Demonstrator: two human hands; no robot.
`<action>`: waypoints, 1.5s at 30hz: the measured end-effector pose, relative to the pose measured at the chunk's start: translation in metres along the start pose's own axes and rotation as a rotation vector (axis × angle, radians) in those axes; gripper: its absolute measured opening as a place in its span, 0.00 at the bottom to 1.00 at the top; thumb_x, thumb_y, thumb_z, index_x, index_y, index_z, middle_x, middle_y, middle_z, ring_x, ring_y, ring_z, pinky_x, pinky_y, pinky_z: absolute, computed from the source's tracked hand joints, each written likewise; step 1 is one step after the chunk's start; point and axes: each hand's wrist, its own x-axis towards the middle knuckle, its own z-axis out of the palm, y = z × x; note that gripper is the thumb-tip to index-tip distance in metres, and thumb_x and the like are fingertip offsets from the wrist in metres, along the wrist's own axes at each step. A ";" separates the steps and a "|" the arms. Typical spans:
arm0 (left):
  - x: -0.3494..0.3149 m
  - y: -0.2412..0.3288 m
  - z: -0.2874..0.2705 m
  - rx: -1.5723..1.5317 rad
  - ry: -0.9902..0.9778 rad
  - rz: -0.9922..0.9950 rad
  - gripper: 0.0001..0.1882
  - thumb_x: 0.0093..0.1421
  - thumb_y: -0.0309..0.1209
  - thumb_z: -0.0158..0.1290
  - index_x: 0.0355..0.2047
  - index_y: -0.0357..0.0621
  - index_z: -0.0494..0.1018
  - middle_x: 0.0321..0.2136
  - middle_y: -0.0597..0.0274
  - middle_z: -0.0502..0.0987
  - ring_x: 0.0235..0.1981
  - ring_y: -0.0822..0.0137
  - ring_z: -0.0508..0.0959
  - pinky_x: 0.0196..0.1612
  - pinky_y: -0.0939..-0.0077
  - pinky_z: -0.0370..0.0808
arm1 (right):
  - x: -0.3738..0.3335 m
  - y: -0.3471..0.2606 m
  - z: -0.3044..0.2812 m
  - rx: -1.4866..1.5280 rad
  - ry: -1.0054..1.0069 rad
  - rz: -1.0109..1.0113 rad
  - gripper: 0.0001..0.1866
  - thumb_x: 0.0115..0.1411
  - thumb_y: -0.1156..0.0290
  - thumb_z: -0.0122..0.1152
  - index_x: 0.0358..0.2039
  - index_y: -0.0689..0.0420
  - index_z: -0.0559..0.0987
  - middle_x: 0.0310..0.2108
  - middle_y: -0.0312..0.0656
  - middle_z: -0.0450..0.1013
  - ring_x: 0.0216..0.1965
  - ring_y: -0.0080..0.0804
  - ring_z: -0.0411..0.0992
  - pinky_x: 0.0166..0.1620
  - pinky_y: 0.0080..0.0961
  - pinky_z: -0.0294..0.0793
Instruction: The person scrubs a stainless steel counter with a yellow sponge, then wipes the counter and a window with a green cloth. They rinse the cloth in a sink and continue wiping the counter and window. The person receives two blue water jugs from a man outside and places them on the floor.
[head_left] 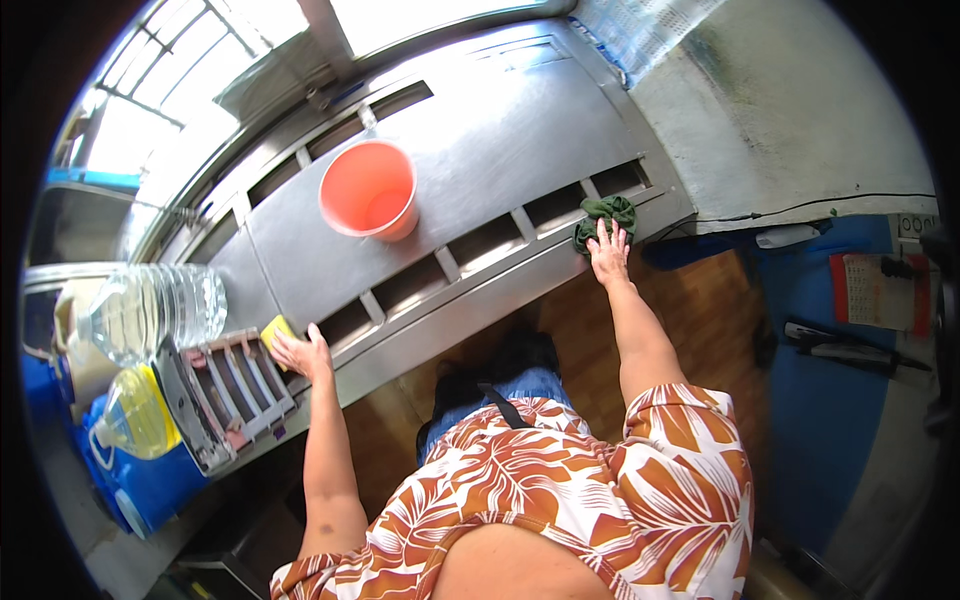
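Note:
My left hand (pixel 306 356) is at the left end of the steel counter (pixel 500 110), its fingers on a yellow sponge (pixel 276 331) and the thumb apart. Out to the right, my right hand (pixel 609 258) grips a bunched dark green cloth (pixel 606 212) from above. The cloth lies on the counter's front rim, over the end of a row of rectangular slots. An orange-red plastic bucket (pixel 368 190) stands upright on the counter between my hands, farther back. Its visible inside holds nothing I can make out.
Left of my left hand lies a slatted grey rack (pixel 235 385). Beside it are a large clear water bottle (pixel 165 310) and a yellow oil jug (pixel 140 412). Slots run along both long counter edges. A wall (pixel 790 110) bounds the right, with a cable along it.

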 end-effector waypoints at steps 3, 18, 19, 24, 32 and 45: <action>-0.046 0.041 -0.012 -0.196 0.042 0.264 0.41 0.51 0.37 0.60 0.62 0.35 0.57 0.60 0.44 0.61 0.63 0.42 0.56 0.66 0.53 0.50 | 0.043 0.029 -0.013 -0.019 0.089 0.120 0.35 0.64 0.48 0.47 0.69 0.39 0.51 0.71 0.43 0.42 0.70 0.51 0.41 0.66 0.56 0.45; -0.166 0.327 0.020 -0.500 -0.632 0.752 0.38 0.51 0.22 0.57 0.62 0.40 0.56 0.61 0.45 0.61 0.65 0.40 0.55 0.65 0.53 0.55 | 0.311 -0.036 -0.079 0.114 0.247 0.525 0.37 0.65 0.51 0.37 0.68 0.59 0.47 0.67 0.64 0.43 0.69 0.61 0.38 0.66 0.54 0.39; -0.161 0.347 0.030 -0.523 -0.616 0.783 0.37 0.51 0.22 0.57 0.62 0.40 0.57 0.61 0.45 0.61 0.65 0.40 0.55 0.65 0.53 0.55 | 0.332 -0.052 -0.080 0.123 0.210 0.410 0.36 0.65 0.51 0.39 0.68 0.56 0.48 0.68 0.60 0.44 0.69 0.58 0.39 0.66 0.52 0.41; -0.131 0.408 0.074 -0.528 -0.561 0.877 0.34 0.49 0.22 0.57 0.59 0.39 0.62 0.60 0.45 0.62 0.63 0.40 0.58 0.64 0.52 0.58 | 0.370 -0.039 -0.096 0.205 0.223 -0.106 0.41 0.59 0.52 0.52 0.68 0.49 0.48 0.67 0.51 0.51 0.67 0.48 0.49 0.64 0.49 0.50; -0.078 0.415 0.108 0.013 -0.647 0.500 0.46 0.48 0.37 0.64 0.64 0.46 0.53 0.67 0.44 0.46 0.67 0.42 0.48 0.63 0.43 0.55 | 0.171 0.100 -0.087 0.085 0.422 0.065 0.25 0.63 0.59 0.51 0.59 0.51 0.67 0.60 0.46 0.63 0.59 0.50 0.60 0.58 0.48 0.59; -0.043 0.444 0.109 0.284 -0.858 0.114 0.76 0.26 0.46 0.76 0.69 0.54 0.35 0.68 0.37 0.34 0.66 0.28 0.39 0.59 0.29 0.58 | 0.308 -0.071 -0.083 -0.010 0.250 0.071 0.41 0.58 0.42 0.51 0.66 0.50 0.56 0.65 0.74 0.37 0.67 0.72 0.34 0.65 0.63 0.37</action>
